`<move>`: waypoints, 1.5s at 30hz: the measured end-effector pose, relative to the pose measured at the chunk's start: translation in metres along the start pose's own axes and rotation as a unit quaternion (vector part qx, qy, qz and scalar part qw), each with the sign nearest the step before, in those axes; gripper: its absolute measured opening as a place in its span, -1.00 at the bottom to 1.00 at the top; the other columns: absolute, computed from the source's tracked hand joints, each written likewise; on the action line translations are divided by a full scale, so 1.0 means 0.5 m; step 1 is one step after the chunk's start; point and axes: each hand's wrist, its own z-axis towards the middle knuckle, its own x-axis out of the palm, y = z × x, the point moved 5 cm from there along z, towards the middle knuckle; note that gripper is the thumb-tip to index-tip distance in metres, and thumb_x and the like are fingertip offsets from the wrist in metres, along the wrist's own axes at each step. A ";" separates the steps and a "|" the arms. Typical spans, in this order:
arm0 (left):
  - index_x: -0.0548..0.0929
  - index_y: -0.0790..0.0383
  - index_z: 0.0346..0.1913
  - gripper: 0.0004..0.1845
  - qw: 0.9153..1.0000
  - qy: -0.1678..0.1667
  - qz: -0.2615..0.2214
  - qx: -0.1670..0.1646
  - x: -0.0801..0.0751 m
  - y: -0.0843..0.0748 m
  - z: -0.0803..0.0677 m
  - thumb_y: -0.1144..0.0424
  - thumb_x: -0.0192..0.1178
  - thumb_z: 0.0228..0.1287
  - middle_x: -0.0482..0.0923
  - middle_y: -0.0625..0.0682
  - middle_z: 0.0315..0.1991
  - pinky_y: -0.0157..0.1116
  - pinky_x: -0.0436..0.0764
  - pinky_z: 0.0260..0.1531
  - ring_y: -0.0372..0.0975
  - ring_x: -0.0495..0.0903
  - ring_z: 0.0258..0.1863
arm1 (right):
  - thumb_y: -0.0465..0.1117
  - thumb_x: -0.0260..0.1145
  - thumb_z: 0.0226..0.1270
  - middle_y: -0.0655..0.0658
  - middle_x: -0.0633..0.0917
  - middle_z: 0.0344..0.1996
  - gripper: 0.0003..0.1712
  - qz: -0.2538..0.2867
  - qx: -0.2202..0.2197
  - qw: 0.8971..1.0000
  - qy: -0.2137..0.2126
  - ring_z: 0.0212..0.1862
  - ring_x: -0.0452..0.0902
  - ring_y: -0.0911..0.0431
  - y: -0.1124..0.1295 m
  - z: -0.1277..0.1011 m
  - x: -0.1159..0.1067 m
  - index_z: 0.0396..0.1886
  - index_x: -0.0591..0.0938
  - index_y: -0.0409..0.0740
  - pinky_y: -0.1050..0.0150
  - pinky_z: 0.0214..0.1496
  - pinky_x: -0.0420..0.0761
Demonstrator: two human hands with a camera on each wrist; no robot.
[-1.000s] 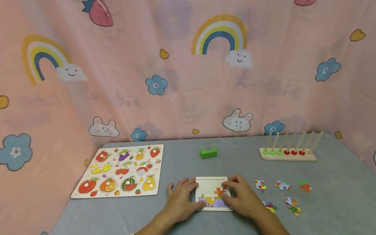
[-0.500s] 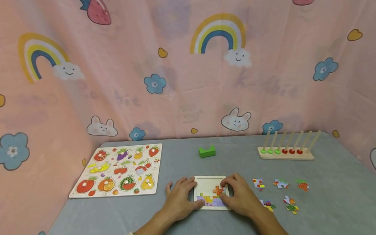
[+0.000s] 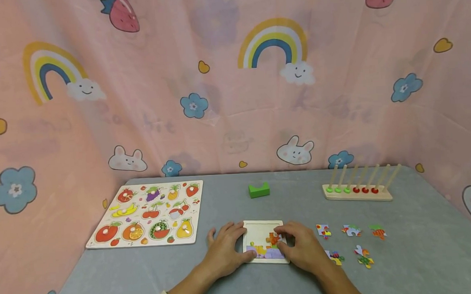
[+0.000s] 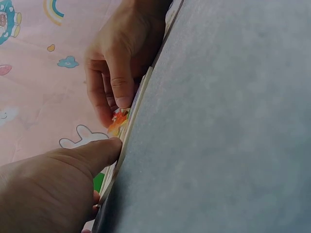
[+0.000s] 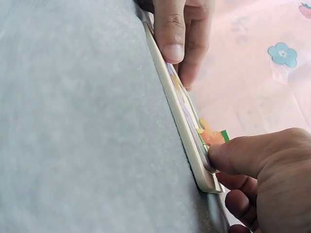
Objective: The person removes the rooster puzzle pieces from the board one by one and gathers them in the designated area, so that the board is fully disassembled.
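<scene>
Left hand [image 3: 225,252]: thumb at the near left corner of the tray [image 3: 260,229], fingers at its far left, a hold spanning that side, presumably to stop it sliding on the bench [image 3: 424,243]. Right hand [image 3: 302,248]: narrow, thumb and forefinger pinching an orange piece [image 5: 214,135] over the right part of the tray, a grip that seems chosen for fine control. The piece is tabbed, with a green corner; in the right wrist view it stands tilted above the laid pieces [image 3: 261,251]; whether any edge is seated cannot be told. The tray is shallow, pale wood, rimmed, lying flat; lilac and yellow pieces fill its near part, the far part shows bare base. Loose pieces [image 3: 351,230] lie spread to the right, apparently so within the right hand's reach. Farther left, a fruit board [image 3: 167,216] lies flat. Beyond the tray sits a green block [image 3: 259,191]; far right, a peg rack [image 3: 357,197] with green and red rings. Behind all hangs a printed pink curtain [image 3: 214,46]
</scene>
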 end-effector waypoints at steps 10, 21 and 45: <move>0.52 0.07 -0.01 -0.36 1.000 0.002 0.000 -0.001 -0.001 -0.001 0.000 -0.20 0.23 -0.18 0.32 -0.15 0.13 0.14 -0.12 -0.04 -0.14 0.19 0.15 | -0.30 0.36 -0.14 0.17 0.47 -0.40 -0.61 -0.027 0.028 0.998 0.055 -0.35 0.35 0.24 0.000 0.001 0.009 -0.18 0.62 -0.10 0.32 -0.34 0.37; 0.52 0.07 0.00 -0.36 1.000 0.009 -0.002 -0.001 -0.002 -0.002 0.000 -0.21 0.22 -0.17 0.31 -0.14 0.13 0.14 -0.11 -0.04 -0.14 0.18 0.15 | -0.30 0.34 -0.08 0.12 0.44 -0.41 -0.60 -0.036 0.023 0.997 0.071 -0.39 0.31 0.22 0.004 0.000 0.011 -0.12 0.60 -0.15 0.37 -0.41 0.33; 0.51 0.07 0.00 -0.35 1.000 0.009 0.000 -0.001 0.001 -0.002 0.000 -0.21 0.22 -0.19 0.33 -0.13 0.12 0.14 -0.11 -0.04 -0.15 0.18 0.15 | -0.23 0.40 -0.10 0.10 0.55 -0.29 -0.57 -0.024 -0.040 0.999 0.002 -0.24 0.44 0.25 0.016 0.000 -0.012 -0.13 0.60 -0.20 0.24 -0.18 0.43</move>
